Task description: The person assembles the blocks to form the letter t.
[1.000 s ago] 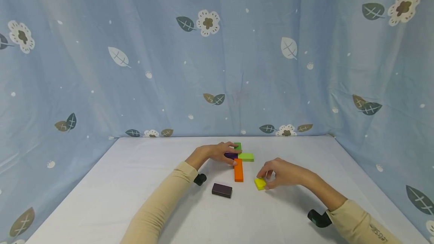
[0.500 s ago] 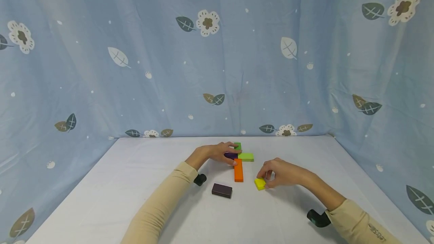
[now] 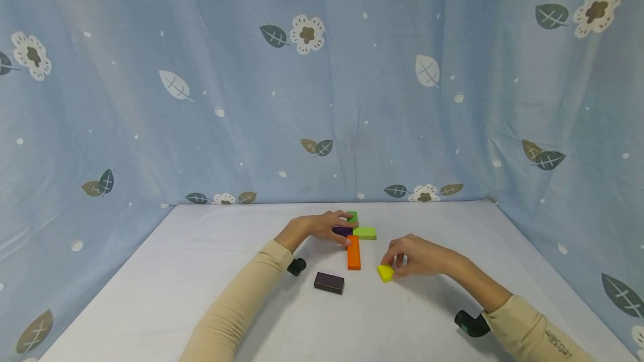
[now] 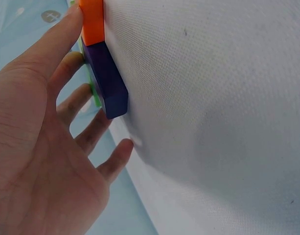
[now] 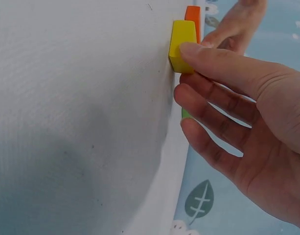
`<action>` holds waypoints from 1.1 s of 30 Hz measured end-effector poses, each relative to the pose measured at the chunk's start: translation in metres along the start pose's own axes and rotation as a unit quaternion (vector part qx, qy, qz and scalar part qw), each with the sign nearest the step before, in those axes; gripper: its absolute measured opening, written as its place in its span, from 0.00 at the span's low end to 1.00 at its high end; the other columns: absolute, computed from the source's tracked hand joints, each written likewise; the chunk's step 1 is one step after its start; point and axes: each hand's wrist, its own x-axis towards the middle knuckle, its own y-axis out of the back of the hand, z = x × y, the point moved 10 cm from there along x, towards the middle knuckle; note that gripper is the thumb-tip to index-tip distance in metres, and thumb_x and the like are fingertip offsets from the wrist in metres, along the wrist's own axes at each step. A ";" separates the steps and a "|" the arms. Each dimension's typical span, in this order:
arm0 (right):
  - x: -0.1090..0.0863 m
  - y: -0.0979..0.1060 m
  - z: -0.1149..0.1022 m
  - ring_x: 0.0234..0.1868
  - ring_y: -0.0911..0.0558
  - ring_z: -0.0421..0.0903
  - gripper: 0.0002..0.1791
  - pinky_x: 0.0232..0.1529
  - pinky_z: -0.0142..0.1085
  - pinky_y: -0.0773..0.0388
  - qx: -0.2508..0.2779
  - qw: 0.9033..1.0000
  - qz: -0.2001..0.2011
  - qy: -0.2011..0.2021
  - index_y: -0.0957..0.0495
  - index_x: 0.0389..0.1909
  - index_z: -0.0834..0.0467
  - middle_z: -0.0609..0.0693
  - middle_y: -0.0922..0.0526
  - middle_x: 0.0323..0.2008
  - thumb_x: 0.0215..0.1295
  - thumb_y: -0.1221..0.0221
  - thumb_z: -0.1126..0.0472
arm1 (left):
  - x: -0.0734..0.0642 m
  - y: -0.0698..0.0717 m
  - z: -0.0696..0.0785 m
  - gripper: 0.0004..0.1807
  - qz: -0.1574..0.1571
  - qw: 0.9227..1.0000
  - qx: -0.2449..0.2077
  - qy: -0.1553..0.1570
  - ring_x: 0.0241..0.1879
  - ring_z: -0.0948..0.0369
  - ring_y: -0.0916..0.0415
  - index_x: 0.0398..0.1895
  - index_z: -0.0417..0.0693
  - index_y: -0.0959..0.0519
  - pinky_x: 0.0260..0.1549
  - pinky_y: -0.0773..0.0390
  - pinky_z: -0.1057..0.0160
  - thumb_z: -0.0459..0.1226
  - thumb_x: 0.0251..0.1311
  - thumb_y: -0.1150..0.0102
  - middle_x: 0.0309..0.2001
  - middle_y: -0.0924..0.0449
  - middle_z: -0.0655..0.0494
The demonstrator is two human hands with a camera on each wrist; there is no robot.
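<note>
Several rectangular blocks form a cross on the white table: a green block (image 3: 353, 217), a dark purple block (image 3: 342, 231), a light green block (image 3: 364, 233) and an orange block (image 3: 354, 256). My left hand (image 3: 324, 227) rests over the cross from the left. Its thumb touches the orange block, while its spread fingers reach over the purple block and to the green one. To the right, my right hand (image 3: 420, 256) pinches a yellow block (image 3: 385, 273) between thumb and fingers, low at the table. In the right wrist view, the thumb lies on the yellow block's (image 5: 183, 39) face.
A dark brown block (image 3: 329, 282) lies by itself nearer the front of the white table (image 3: 282, 328). A blue patterned curtain (image 3: 352, 88) hangs behind the table and along its sides. Black wrist cameras (image 3: 472, 324) sit below each wrist.
</note>
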 end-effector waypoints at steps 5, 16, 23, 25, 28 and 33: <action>0.000 -0.002 0.000 0.32 0.22 0.32 0.15 0.37 0.27 0.20 -0.014 1.000 -0.007 0.002 0.15 0.47 0.53 0.42 0.15 0.39 0.58 0.31 0.60 | 0.000 -0.002 -0.001 0.35 -0.001 1.000 0.002 0.001 0.75 0.52 0.51 0.74 0.73 0.41 0.71 0.43 0.42 0.61 0.64 0.46 0.79 0.54 0.62; 0.000 -0.002 -0.001 0.29 0.26 0.31 0.16 0.33 0.25 0.24 -0.048 0.999 -0.001 0.015 0.15 0.48 0.51 0.41 0.17 0.40 0.58 0.31 0.59 | 0.002 -0.003 -0.001 0.35 0.000 1.000 0.005 -0.003 0.75 0.52 0.50 0.74 0.74 0.41 0.71 0.43 0.41 0.61 0.64 0.46 0.78 0.53 0.62; 0.001 -0.002 0.003 0.28 0.27 0.30 0.15 0.33 0.26 0.26 -0.062 0.998 0.007 -0.011 0.15 0.48 0.49 0.40 0.18 0.41 0.58 0.31 0.57 | 0.002 -0.002 -0.002 0.35 0.002 1.000 0.015 -0.002 0.75 0.52 0.50 0.74 0.74 0.41 0.71 0.43 0.41 0.61 0.64 0.47 0.79 0.54 0.62; 0.002 -0.001 0.003 0.28 0.27 0.30 0.15 0.33 0.26 0.26 -0.065 0.998 0.010 -0.014 0.15 0.48 0.49 0.41 0.18 0.41 0.58 0.31 0.57 | 0.002 -0.002 -0.001 0.35 0.003 1.000 0.016 -0.005 0.75 0.51 0.50 0.74 0.74 0.41 0.71 0.43 0.42 0.61 0.64 0.47 0.79 0.53 0.61; 0.002 0.000 0.001 0.27 0.27 0.30 0.16 0.33 0.26 0.26 -0.069 0.997 0.017 -0.011 0.15 0.48 0.50 0.41 0.17 0.41 0.58 0.31 0.57 | 0.001 0.000 0.001 0.35 0.006 1.000 0.014 -0.013 0.74 0.51 0.49 0.74 0.71 0.40 0.71 0.42 0.43 0.59 0.65 0.46 0.78 0.52 0.60; 0.002 0.000 -0.003 0.27 0.28 0.30 0.16 0.33 0.26 0.27 -0.071 0.997 0.023 -0.011 0.15 0.48 0.51 0.42 0.18 0.40 0.58 0.31 0.56 | -0.002 0.002 0.005 0.35 0.006 1.000 0.011 -0.019 0.74 0.51 0.48 0.75 0.68 0.40 0.71 0.41 0.44 0.58 0.65 0.45 0.78 0.52 0.58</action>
